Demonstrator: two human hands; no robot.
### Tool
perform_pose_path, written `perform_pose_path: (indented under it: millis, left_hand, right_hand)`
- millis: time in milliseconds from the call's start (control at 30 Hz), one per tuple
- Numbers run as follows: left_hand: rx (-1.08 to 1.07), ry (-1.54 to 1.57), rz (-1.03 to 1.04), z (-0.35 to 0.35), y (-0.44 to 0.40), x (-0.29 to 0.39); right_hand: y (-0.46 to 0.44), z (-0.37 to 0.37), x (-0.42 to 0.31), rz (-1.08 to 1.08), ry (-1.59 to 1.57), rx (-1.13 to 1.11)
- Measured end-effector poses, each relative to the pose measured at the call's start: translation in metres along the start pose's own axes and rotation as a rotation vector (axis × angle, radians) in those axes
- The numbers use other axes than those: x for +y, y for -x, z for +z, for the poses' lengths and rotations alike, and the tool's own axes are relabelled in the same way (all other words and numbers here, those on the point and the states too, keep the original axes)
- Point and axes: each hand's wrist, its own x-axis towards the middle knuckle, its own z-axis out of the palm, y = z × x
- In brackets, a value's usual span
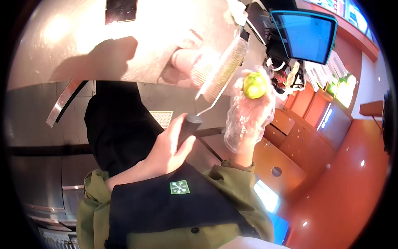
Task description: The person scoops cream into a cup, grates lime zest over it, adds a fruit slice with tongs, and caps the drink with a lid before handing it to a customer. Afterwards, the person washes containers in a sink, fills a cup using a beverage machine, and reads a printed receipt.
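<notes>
My left hand [168, 147] is wrapped round the dark handle of a long metal grater [226, 62], which slants up to the right. The grater's far end reaches over the metal counter [153, 25]. In a clear plastic glove, my right hand [253, 108] holds a small green citrus fruit [255, 85] to the right of the grater. A gap shows between the fruit and the grater. Beside the grater's left edge lies a pinkish cup-like object [188, 61], partly washed out by glare.
A phone [120, 11] lies on the counter at the top. At the upper right stands a blue-lit screen [306, 36], with a cluttered black holder [284, 76] below it. An orange-brown cabinet [298, 141] fills the right side.
</notes>
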Motion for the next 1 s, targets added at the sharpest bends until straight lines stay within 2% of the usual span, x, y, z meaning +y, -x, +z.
perform_pose_path:
  millis: [33, 100, 200, 433, 533, 633, 733, 833, 933, 1000]
  left_hand:
    - [0.031, -0.035, 0.088, 0.000, -0.001, -0.001]
    - [0.000, 0.043, -0.025, -0.001, 0.000, 0.003]
    - [-0.033, 0.116, -0.126, -0.003, -0.001, 0.013]
    - [-0.005, -0.010, 0.007, -0.002, 0.000, 0.005]
    - [-0.005, -0.020, 0.007, -0.003, -0.001, 0.005]
    - [0.005, -0.073, 0.100, -0.003, -0.002, 0.004]
    - [0.037, -0.169, 0.180, -0.002, -0.002, 0.001]
    - [0.053, -0.173, 0.191, 0.000, -0.004, 0.008]
    - [0.067, -0.193, 0.201, 0.002, -0.005, 0.008]
    - [0.072, -0.196, 0.200, 0.001, -0.004, 0.007]
  right_hand:
    - [-0.003, -0.008, -0.003, 0.145, -0.148, -0.052]
    - [-0.002, -0.012, -0.011, 0.393, -0.358, -0.155]
    - [0.002, -0.014, -0.004, 0.393, -0.570, -0.241]
    - [0.008, 0.000, -0.005, 0.321, -0.575, 0.027]
    - [0.007, -0.005, -0.004, 0.336, -0.572, -0.204]
    - [-0.001, -0.028, -0.003, 0.390, -0.538, -0.309]
    - [0.005, -0.021, -0.002, 0.300, -0.320, -0.085]
    - [0.004, -0.015, 0.000, 0.247, -0.191, -0.112]
    - [0.000, -0.018, -0.004, 0.299, -0.281, -0.251]
    - [0.001, -0.012, -0.006, 0.356, -0.339, -0.197]
